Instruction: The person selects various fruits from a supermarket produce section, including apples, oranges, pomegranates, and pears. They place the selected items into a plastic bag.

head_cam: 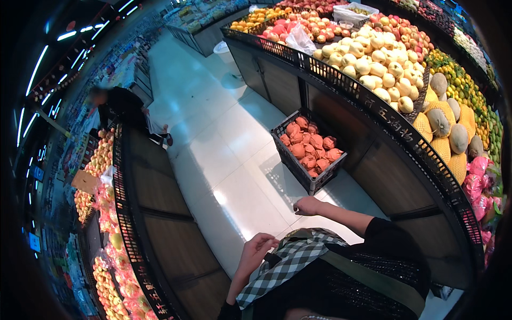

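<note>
My left hand (258, 247) is raised beside the checkered apron (296, 256), its fingers loosely bent and apart, with nothing seen in them. Over the pale tiled floor, my right hand (307, 206) hangs with curled fingers just in front of a black plastic crate (314, 185); whether it holds anything cannot be told. The crate stands on the floor against the right display stand and holds many round pieces wrapped in orange-red paper (309, 149). Neither hand touches the crate.
A black-edged stand on the right bears pale yellow pears or apples (378, 60), netted melons (440, 122) and other fruit. Along the left runs another fruit stand (132, 240), with a person in dark clothes (122, 106) bending at its far end. A white bucket (222, 50) stands farther up the aisle.
</note>
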Tool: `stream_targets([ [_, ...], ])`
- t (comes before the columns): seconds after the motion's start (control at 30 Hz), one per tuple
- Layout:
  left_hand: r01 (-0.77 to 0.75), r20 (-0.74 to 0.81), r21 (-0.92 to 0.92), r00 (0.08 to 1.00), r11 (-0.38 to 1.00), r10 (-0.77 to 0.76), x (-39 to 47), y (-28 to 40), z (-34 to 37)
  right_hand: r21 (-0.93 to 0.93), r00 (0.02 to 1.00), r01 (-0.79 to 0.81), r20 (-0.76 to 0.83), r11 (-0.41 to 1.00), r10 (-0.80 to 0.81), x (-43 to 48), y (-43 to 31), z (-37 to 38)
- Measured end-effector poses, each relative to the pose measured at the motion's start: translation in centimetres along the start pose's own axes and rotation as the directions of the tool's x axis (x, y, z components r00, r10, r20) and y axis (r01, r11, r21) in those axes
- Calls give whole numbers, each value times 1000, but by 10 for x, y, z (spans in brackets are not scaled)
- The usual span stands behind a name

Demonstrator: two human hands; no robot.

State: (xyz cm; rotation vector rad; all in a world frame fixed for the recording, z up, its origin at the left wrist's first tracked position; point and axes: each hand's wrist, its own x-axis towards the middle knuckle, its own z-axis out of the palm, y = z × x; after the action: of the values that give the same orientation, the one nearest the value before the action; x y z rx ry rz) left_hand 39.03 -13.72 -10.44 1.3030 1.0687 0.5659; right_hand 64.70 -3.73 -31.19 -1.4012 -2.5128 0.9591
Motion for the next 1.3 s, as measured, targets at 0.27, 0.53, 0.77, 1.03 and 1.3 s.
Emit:
stream_targets([
  [0.27,102,-167,-171,977,980,-130,85,-12,-107,-67,999,18,-45,998,-21,135,18,-79],
  [0.53,79,-68,-118,994,990,-87,223,36,-239,-80,983,-180,8,980,181,218,50,-113],
  [0.77,81,188,-15,979,997,-76,357,92,-293,134,907,-375,-153,918,393,256,81,-150],
  [1.03,55,356,57,932,997,-72,504,142,-319,208,823,-459,-266,864,501,339,147,-217],
  [1.3,58,303,145,948,988,-100,639,193,-357,180,679,-340,-632,923,373,433,238,-352],
])
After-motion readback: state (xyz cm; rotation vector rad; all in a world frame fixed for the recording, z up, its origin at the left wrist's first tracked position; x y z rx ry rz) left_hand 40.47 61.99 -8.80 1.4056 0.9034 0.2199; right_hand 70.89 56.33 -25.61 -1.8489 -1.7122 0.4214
